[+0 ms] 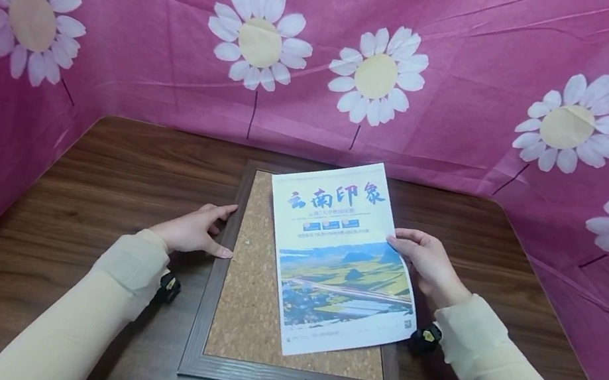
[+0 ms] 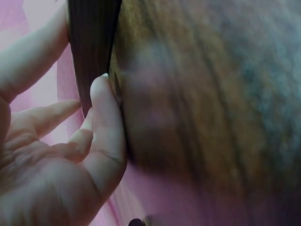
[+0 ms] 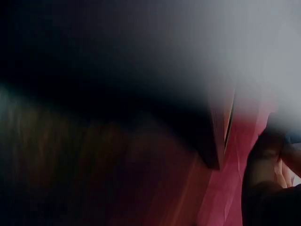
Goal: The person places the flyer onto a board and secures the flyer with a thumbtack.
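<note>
1. Head view: a cork board (image 1: 247, 315) in a dark wooden frame lies flat on the brown table (image 1: 100, 183), its far edge close to the table's far edge and its near edge close to the table's near edge; it sits about midway between the left and right edges.
2. A printed poster (image 1: 341, 257) lies on the cork board, tilted a little, and covers the right part of it; its far corner passes over the far frame edge, and its right side covers the right frame edge.
3. The left hand (image 1: 195, 229) rests on the left frame edge of the board; the fingers are nearly straight and relaxed, the thumb touching the frame; it grips nothing.
4. The left wrist view shows the same: the fingers (image 2: 101, 108) lie against the dark frame edge.
5. The right hand (image 1: 428, 261) holds the right edge of the poster, about the middle of that edge, fingers bent on the paper; the right wrist view is too dark and blurred to add anything.
6. A pink cloth with white daisies (image 1: 327, 53) stands behind the table and along both of its sides.
</note>
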`<act>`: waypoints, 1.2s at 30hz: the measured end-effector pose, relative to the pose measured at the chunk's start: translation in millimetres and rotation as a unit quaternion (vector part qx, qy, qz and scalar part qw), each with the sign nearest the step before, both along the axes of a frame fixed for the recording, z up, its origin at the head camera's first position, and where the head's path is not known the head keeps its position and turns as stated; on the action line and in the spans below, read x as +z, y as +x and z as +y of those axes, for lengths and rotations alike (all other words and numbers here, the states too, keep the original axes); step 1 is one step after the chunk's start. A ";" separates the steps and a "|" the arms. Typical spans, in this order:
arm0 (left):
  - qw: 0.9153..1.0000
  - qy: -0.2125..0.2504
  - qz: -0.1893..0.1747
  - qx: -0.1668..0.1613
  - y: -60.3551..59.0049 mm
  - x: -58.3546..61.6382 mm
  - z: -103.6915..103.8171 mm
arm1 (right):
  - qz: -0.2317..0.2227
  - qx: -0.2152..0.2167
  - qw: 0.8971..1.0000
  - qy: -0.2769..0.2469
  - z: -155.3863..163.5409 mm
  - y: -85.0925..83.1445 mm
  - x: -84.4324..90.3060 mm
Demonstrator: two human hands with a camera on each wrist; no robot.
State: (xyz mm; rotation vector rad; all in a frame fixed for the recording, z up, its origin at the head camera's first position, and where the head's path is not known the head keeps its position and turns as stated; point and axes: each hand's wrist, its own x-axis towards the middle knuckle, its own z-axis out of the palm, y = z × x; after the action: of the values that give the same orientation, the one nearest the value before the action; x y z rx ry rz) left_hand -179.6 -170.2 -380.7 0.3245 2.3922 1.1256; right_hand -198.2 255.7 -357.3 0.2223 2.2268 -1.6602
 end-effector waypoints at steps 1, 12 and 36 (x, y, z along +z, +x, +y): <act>1.000 -0.001 0.000 -0.001 0.0 -0.2 0.0 | -0.003 -0.001 1.000 -0.002 -2.1 0.8 -0.7; 1.000 -0.010 0.008 -0.003 0.8 -1.1 1.7 | -0.020 -0.009 0.999 -0.043 -24.9 8.7 -9.0; 1.000 -0.012 0.006 -0.002 1.1 -1.0 2.0 | 0.018 0.063 0.996 0.053 -36.9 7.5 -32.6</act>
State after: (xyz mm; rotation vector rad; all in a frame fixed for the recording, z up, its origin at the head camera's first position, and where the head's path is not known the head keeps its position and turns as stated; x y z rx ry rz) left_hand -178.5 -168.2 -381.8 0.3298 2.4119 1.0953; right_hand -190.7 218.8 -389.9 0.0765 2.3067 -1.4934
